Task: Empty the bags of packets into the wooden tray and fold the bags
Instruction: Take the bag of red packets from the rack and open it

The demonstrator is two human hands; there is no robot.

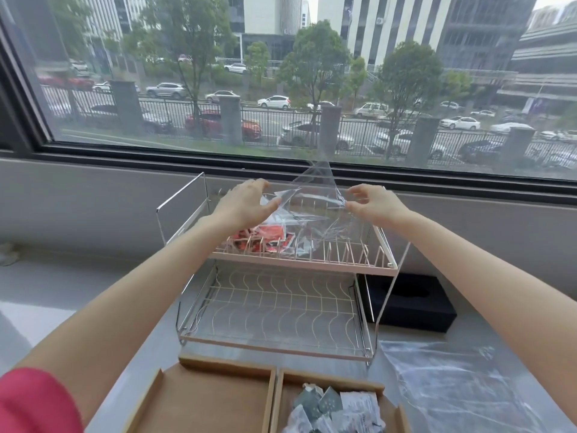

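Clear bag [307, 210] | pinched between both hands | above rack [299, 264]

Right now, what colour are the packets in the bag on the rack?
Red-orange packets, seen in the head view.

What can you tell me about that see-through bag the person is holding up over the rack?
The clear plastic bag is thin, crinkled and glossy. It sits on the upper tier of the wire rack, its top pulled up into a peak against the window. The left hand and right hand each grip an edge. Red packets show through its lower part.
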